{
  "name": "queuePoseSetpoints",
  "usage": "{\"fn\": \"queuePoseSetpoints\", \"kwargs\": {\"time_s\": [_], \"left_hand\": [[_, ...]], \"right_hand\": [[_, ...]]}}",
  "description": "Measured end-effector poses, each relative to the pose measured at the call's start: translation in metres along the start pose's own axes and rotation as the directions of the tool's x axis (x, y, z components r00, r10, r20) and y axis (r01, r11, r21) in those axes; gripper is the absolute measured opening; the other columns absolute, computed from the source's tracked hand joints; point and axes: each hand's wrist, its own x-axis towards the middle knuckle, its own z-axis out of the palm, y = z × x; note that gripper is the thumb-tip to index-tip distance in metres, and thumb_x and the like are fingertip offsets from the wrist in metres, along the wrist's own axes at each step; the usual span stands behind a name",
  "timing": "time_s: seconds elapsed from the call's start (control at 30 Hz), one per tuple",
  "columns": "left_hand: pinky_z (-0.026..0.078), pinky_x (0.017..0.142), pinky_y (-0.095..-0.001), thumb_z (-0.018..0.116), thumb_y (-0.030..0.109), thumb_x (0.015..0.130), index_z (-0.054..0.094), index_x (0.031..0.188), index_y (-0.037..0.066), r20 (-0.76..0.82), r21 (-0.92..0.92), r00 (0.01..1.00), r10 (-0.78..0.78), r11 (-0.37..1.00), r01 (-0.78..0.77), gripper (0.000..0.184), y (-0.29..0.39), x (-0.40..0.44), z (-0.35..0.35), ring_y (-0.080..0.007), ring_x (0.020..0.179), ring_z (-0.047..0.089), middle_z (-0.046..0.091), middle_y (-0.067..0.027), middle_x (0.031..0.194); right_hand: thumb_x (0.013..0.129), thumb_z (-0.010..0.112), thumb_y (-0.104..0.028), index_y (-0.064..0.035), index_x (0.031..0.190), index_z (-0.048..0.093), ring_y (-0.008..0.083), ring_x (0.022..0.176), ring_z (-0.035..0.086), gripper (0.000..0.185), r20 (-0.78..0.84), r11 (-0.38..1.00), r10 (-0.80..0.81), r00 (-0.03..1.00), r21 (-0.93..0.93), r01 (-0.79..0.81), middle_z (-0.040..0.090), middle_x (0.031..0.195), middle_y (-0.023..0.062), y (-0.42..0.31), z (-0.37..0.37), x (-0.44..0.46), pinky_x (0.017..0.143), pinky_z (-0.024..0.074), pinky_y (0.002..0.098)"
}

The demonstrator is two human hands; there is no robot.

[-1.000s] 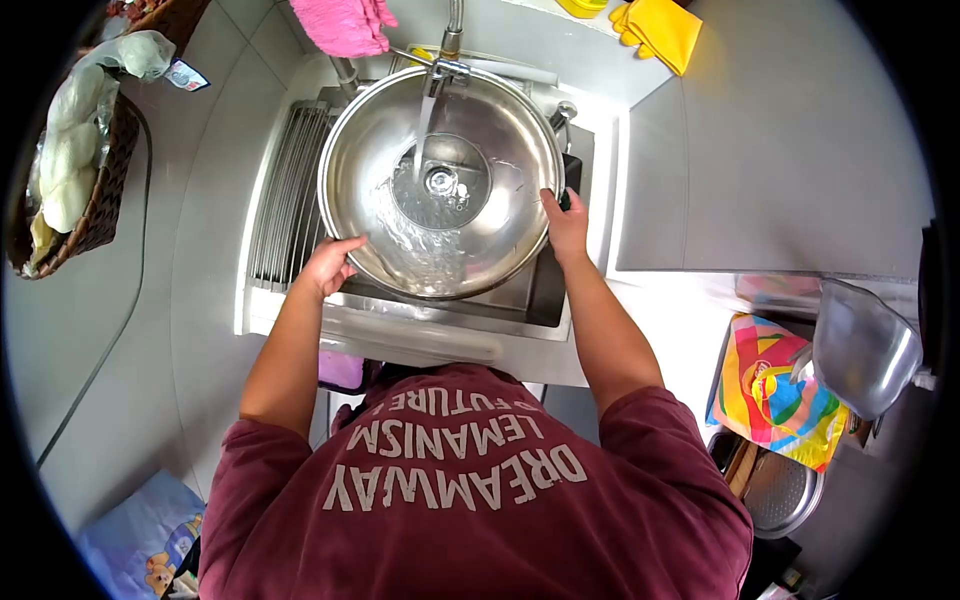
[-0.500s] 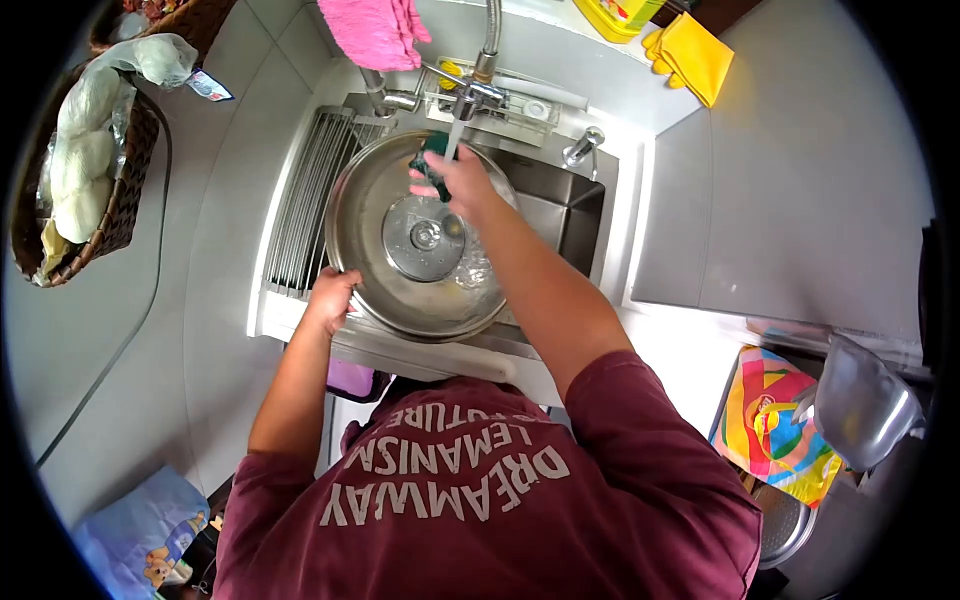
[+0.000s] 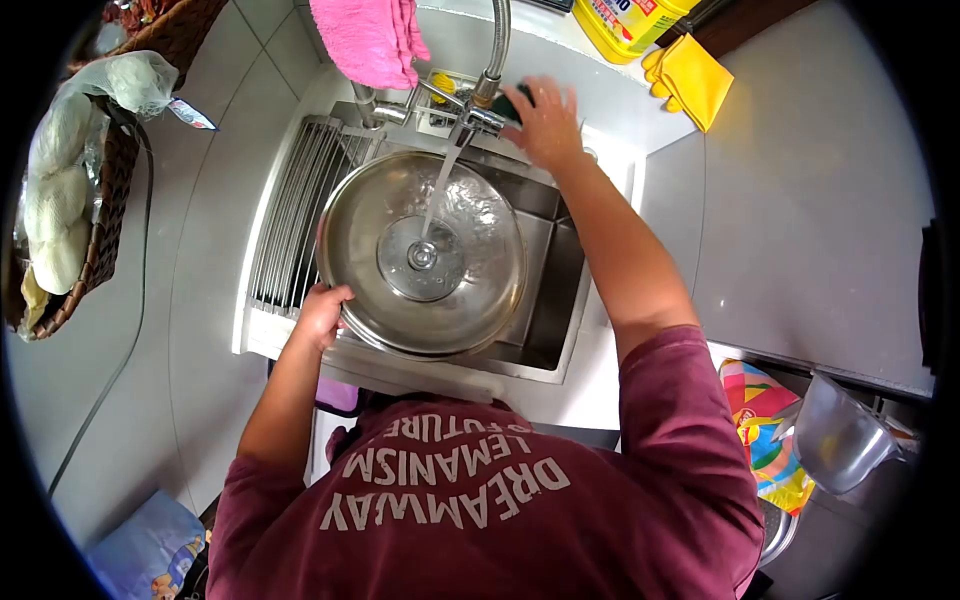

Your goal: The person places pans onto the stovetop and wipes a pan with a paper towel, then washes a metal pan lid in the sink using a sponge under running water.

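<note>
A wide steel basin (image 3: 480, 300) rests over the sink (image 3: 545, 300), with a round lid-like disc with a knob (image 3: 422, 257) at its middle. Water runs into it from the faucet (image 3: 470, 122). My left hand (image 3: 322, 312) grips the basin's lower left rim, thumb on top. Beyond the basin, right of the faucet, my right hand (image 3: 545, 125) has its fingers spread. A dark green scrubbing pad (image 3: 513, 103) lies by its fingertips, partly hidden behind them; the hand is not closed round it.
A slatted drying rack (image 3: 305, 215) lies left of the basin. A pink cloth (image 3: 370, 40) hangs behind it. Yellow gloves (image 3: 690, 82) and a yellow container (image 3: 630, 25) are at the back right. A wicker basket (image 3: 105, 225) stands at the left.
My right hand has gone from the basin's rim, through the water stream with the green pad, to the ledge right of the faucet, where its fingers have spread. My left hand stays on the rim.
</note>
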Motion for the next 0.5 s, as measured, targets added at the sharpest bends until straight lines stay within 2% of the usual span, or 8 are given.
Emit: {"fn": "queuePoseSetpoints", "kwargs": {"time_s": [0.07,0.13,0.17,0.2,0.23,0.27,0.37,0.5], "left_hand": [[0.034,0.032,-0.0259,0.057,0.005,0.076,0.055,0.091,-0.007,0.011,0.009,1.0,-0.005,1.0,0.005,0.02,0.001,0.003,-0.001,-0.0155,0.045,0.052,0.058,-0.0082,0.069],[0.035,0.034,-0.0255,0.058,0.006,0.075,0.053,0.095,-0.005,0.062,0.005,0.998,-0.019,1.0,0.019,0.023,-0.002,0.007,-0.008,-0.0143,0.046,0.051,0.057,-0.0067,0.07],[0.035,0.035,-0.0253,0.058,0.007,0.075,0.051,0.096,-0.004,0.086,-0.002,0.996,-0.029,1.0,0.029,0.025,-0.004,0.008,-0.011,-0.0137,0.046,0.051,0.057,-0.006,0.071],[0.035,0.034,-0.0253,0.058,0.007,0.075,0.052,0.096,-0.004,0.045,0.007,0.999,-0.025,1.0,0.025,0.025,-0.002,0.006,-0.008,-0.0139,0.046,0.051,0.057,-0.0062,0.071],[0.035,0.034,-0.0252,0.058,0.007,0.075,0.052,0.097,-0.005,0.002,0.016,1.0,-0.023,1.0,0.023,0.026,0.002,0.001,-0.003,-0.014,0.046,0.051,0.057,-0.0064,0.071],[0.035,0.034,-0.0252,0.059,0.007,0.075,0.052,0.097,-0.005,-0.047,0.023,0.999,-0.025,0.999,0.027,0.026,0.004,-0.002,0.0,-0.0142,0.046,0.051,0.058,-0.0065,0.071],[0.04,0.037,-0.0263,0.057,0.01,0.076,0.058,0.091,-0.008,-0.062,0.115,0.998,0.025,0.993,-0.018,0.023,0.001,-0.003,0.001,-0.0162,0.053,0.057,0.06,-0.0093,0.072],[0.041,0.037,-0.026,0.057,0.011,0.076,0.059,0.087,-0.007,-0.044,0.071,0.997,0.07,0.995,-0.067,0.021,-0.001,-0.007,-0.005,-0.0164,0.052,0.056,0.06,-0.0085,0.072]], "right_hand": [[0.076,0.068,-0.03,-0.0088,0.1,0.062,0.0328,0.091,0.055,0.033,-0.112,1.0,0.021,0.993,-0.015,-0.023,0.058,0.096,0.0126,-0.001,0.005,0.001,0.079,0.0434,0.0461],[0.078,0.067,-0.03,-0.0081,0.094,0.064,0.033,0.091,0.057,0.027,-0.016,0.96,0.081,0.997,0.271,-0.074,0.061,0.095,0.0134,-0.018,0.023,-0.013,0.079,0.0448,0.0463],[0.082,0.063,-0.031,-0.0058,0.084,0.064,0.0334,0.078,0.06,0.025,0.417,0.891,0.313,0.853,0.182,-0.416,0.064,0.085,0.0144,-0.055,0.007,-0.014,0.07,0.0478,0.044],[0.089,0.057,-0.032,-0.0041,0.075,0.06,0.028,0.061,0.058,0.031,0.362,0.661,0.36,0.86,0.552,-0.509,0.062,0.069,0.0109,-0.077,0.041,-0.041,0.059,0.0468,0.0388],[0.09,0.055,-0.034,-0.0034,0.071,0.059,0.025,0.057,0.055,0.036,0.548,0.347,0.455,0.701,0.616,-0.707,0.058,0.062,0.0092,-0.103,0.039,-0.042,0.057,0.0458,0.0375],[0.091,0.053,-0.036,-0.0027,0.068,0.057,0.022,0.054,0.053,0.04,0.734,-0.013,0.453,0.506,0.573,-0.819,0.053,0.055,0.0074,-0.126,0.038,-0.041,0.056,0.0448,0.0361],[0.092,0.053,-0.044,-0.0043,0.069,0.056,0.0116,0.051,0.046,0.046,0.941,-0.407,0.187,0.283,0.337,-0.849,0.046,0.053,0.0004,-0.159,0.042,-0.038,0.048,0.0368,0.0282],[0.083,0.062,-0.027,-0.0043,0.083,0.062,0.027,0.069,0.059,0.023,0.408,0.653,0.325,0.853,0.555,-0.515,0.06,0.076,0.0099,-0.141,0.033,-0.054,0.065,0.0479,0.0387]]}}
